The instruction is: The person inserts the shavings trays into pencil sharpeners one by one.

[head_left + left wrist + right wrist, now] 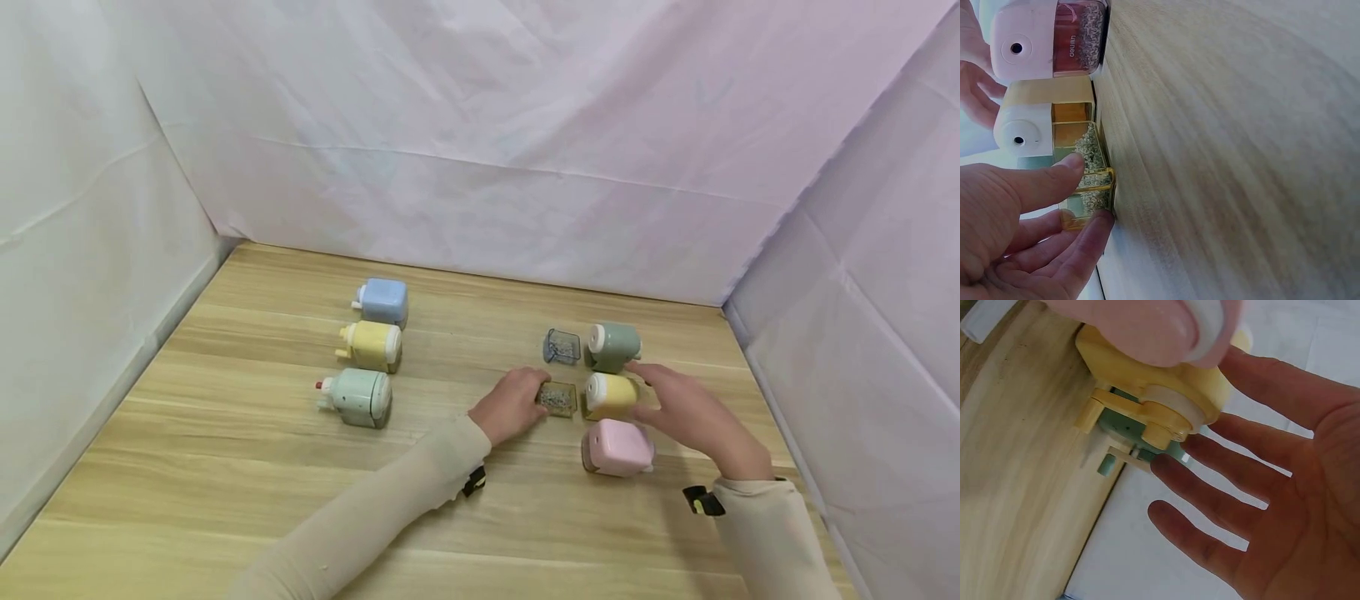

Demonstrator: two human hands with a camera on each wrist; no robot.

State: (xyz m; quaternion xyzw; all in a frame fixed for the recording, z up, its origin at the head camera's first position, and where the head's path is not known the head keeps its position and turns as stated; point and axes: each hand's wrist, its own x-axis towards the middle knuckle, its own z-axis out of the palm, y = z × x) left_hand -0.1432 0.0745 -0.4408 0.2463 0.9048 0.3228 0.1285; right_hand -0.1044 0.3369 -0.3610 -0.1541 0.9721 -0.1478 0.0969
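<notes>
My left hand [513, 406] pinches a clear yellow shavings drawer [557, 400] between thumb and fingers. Pencil shavings fill part of the drawer, which lines up with the front of a yellow pencil sharpener [618, 396]. At that sharpener's crank end is my right hand [693, 421], its fingers spread and fairly straight in the right wrist view, with the thumb close against the yellow body. A pink pencil sharpener [1022, 44] stands beside the yellow one, its own drawer in place with shavings inside. On the far side is a dark green sharpener [618, 345].
A dark clear drawer [562, 347] with shavings lies in front of the green sharpener. To the left, a blue sharpener [386, 301], another yellow sharpener [373, 344] and a mint sharpener [357, 395] form a row. White sheets [480, 217] wall the wooden table [225, 467].
</notes>
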